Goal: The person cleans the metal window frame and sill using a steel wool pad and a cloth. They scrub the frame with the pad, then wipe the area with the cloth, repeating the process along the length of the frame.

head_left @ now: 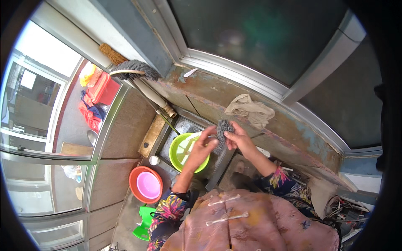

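Note:
Above a lime-green basin (172,155), my right hand (240,137) grips a shaggy dark-grey scrubbing pad (225,129); I cannot make out its exact material. The thumb lies over its front, and the other fingers are at its far side and below. My left hand (203,147) is at the pad's left edge, its thumb and fingers curved and apart; whether the fingertips touch it I cannot tell. The green basin holds water and pale reflections, with a white thing at its far rim. It stands in a low, wet sink area behind my left forearm.
A beige cloth (250,110) lies on the worn ledge below the window. A grey mop (135,69) leans in the far-left corner. To the left stand an orange basin (133,184) with a pink basin (148,185) inside, and a green chair (145,222). A white jar (154,160) sits nearby.

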`<state>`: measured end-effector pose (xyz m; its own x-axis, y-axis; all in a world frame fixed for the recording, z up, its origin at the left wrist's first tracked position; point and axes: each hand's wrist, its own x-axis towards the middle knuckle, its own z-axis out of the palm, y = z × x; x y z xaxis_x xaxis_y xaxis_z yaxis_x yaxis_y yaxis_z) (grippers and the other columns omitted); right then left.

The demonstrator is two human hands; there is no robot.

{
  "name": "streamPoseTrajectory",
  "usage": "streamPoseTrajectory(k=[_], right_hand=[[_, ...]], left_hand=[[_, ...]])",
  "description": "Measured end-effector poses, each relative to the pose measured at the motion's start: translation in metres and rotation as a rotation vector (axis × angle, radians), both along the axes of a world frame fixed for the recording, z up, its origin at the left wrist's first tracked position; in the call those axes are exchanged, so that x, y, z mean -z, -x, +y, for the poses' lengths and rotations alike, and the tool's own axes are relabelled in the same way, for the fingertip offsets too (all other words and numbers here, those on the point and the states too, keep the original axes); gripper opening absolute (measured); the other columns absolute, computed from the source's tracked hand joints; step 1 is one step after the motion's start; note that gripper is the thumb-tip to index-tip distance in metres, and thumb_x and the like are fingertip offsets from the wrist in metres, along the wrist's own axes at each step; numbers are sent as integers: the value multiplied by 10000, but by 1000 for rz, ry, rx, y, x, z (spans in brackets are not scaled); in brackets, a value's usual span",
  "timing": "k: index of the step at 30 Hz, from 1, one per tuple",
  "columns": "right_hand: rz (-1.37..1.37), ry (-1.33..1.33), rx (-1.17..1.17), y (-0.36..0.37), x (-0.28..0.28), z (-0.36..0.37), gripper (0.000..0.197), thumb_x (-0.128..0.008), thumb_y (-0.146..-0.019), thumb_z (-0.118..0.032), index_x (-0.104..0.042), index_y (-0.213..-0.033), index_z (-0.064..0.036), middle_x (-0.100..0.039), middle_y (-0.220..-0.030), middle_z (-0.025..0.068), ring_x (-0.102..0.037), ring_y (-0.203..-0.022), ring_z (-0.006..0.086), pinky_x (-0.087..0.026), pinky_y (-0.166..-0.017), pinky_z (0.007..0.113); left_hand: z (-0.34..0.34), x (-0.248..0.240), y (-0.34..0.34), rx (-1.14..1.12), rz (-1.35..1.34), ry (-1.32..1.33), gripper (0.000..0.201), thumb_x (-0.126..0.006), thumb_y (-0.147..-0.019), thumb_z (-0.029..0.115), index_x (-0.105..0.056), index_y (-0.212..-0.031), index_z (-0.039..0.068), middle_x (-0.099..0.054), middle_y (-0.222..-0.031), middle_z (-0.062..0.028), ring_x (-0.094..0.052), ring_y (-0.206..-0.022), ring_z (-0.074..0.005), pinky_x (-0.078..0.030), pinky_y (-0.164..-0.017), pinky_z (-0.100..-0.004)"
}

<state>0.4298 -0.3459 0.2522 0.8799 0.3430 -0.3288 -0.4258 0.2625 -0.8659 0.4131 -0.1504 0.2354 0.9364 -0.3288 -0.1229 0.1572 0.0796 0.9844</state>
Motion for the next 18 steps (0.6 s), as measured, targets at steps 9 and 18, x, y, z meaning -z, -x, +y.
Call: streamPoseTrajectory(k=[9, 18], right_hand=[[-73, 115, -136, 14, -5, -86, 526, -474, -936, -219, -343, -1410, -31, -644, -861, 67, -573, -567, 84, -402, -481, 172], [-190, 301, 348, 39, 11, -198, 213, -515, -943, -165, -674, -1040, -62, -639, -700, 32, -556, -515, 59, -427, -472, 178]], left_hand=[[-101, -2, 2, -194, 35, 3, 419, -590, -904, 77, -411, -1281, 36, -559, -1090, -79, -548, -951, -140, -468, -777, -274], [-78, 11, -17, -412, 69, -18, 214, -544, -941, 156, -527, -1112, 30, -654, -864, -60, -589, -649, -102, -467, -533, -222]])
